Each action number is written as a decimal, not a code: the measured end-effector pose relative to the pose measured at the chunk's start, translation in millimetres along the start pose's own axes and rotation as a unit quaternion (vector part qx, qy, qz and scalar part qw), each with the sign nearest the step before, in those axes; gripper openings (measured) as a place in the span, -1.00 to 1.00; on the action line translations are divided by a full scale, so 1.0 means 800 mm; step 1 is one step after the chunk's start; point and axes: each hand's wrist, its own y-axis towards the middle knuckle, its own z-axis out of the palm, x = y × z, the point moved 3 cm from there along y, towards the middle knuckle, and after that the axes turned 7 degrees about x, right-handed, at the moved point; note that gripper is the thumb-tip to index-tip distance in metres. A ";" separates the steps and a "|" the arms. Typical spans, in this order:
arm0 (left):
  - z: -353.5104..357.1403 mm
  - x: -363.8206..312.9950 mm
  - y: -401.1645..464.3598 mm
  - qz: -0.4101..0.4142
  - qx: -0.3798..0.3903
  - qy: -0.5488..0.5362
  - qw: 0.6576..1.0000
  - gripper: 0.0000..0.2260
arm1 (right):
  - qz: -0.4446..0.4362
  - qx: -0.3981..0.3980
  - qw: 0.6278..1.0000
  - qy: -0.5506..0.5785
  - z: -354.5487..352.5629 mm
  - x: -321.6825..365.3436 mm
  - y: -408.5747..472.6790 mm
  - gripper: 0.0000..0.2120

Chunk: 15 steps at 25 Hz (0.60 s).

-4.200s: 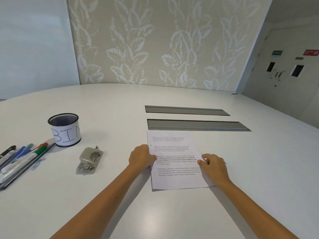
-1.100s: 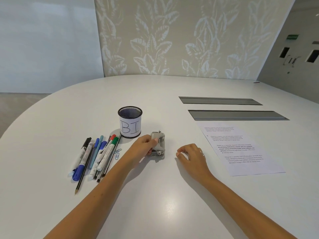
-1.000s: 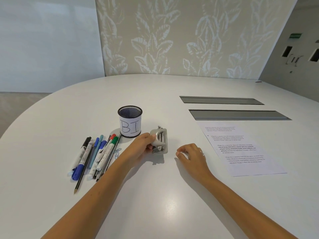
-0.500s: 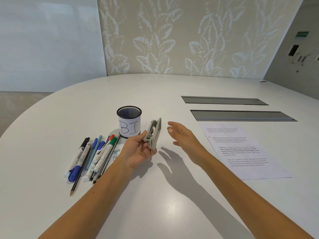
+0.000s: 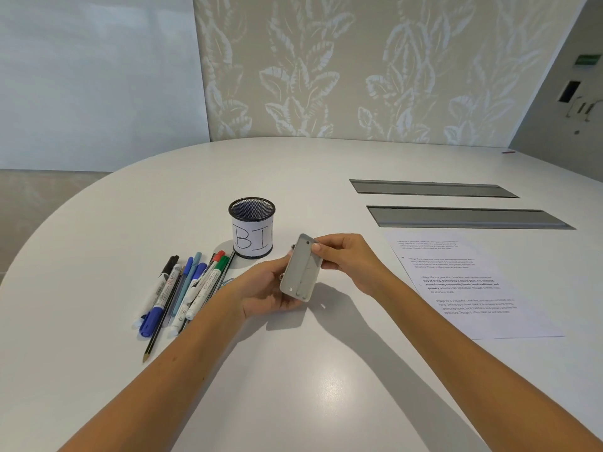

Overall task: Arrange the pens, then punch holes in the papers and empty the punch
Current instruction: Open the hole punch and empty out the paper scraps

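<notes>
Hands meet above the white bench (image 5: 293, 386), both on a small grey metal hole punch (image 5: 301, 268) held clear of the surface with its flat underside turned toward the camera. That base plate is a plain rounded rectangle, tilted with its far end up and to the right, showing a dark hole near the top, two pale round spots near the lower end and a seam running lengthwise. The left hand (image 5: 264, 290) cups the punch from below and the left, fingers curled round its hidden side; the right hand (image 5: 342, 254) pinches the upper end, thumb pressed on the plate's top right corner. Just behind stands a black mesh cup (image 5: 252, 231) wrapped in white paper lettered "BI". Left of it a bundle of pens (image 5: 182, 291), markers and a pencil lies side by side. To the right rest the printed papers (image 5: 470, 288), near two grey slot covers (image 5: 466, 217).
</notes>
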 end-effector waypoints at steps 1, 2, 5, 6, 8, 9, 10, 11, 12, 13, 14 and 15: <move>-0.004 -0.003 -0.002 0.004 0.012 0.014 1.000 -0.61 | 0.000 0.003 1.000 -0.004 -0.001 0.000 -0.001 -0.74; -0.006 -0.005 -0.006 0.010 0.026 0.027 0.999 -0.52 | 0.001 0.005 1.000 -0.003 -0.002 0.000 -0.001 -0.74; -0.004 -0.005 -0.015 0.036 0.048 0.096 0.994 -0.49 | 0.001 0.017 1.000 0.000 -0.002 0.002 -0.002 -0.74; -0.002 -0.004 -0.018 0.049 0.052 0.120 0.990 -0.50 | -0.002 0.024 1.000 0.006 0.000 0.003 -0.003 -0.74; 0.000 -0.002 -0.020 0.069 0.087 0.138 0.984 -0.47 | -0.010 0.028 0.999 0.019 0.003 0.004 -0.005 -0.77; 0.002 0.000 -0.021 0.077 0.103 0.140 0.982 -0.46 | -0.015 0.023 0.999 0.024 0.005 0.005 -0.007 -0.80; 0.003 0.001 -0.021 0.087 0.107 0.145 0.980 -0.47 | -0.018 0.016 0.999 0.026 0.006 0.007 -0.009 -0.83; 0.003 0.002 -0.022 0.099 0.098 0.155 0.978 -0.52 | -0.023 0.010 0.999 0.025 0.007 0.008 -0.011 -0.85; 0.004 0.003 -0.021 0.115 0.081 0.166 0.976 -0.59 | -0.027 0.004 0.999 0.025 0.009 0.010 -0.014 -0.85; 0.007 0.003 -0.022 0.129 0.067 0.174 0.974 -0.64 | -0.030 -0.003 0.999 0.022 0.010 0.012 -0.016 -0.85; 0.010 0.003 -0.022 0.139 0.061 0.177 0.973 -0.66 | -0.033 -0.014 0.999 0.019 0.011 0.013 -0.019 -0.84; 0.014 0.003 -0.023 0.146 0.061 0.176 0.972 -0.67 | -0.034 -0.035 0.999 0.013 0.011 0.013 -0.021 -0.82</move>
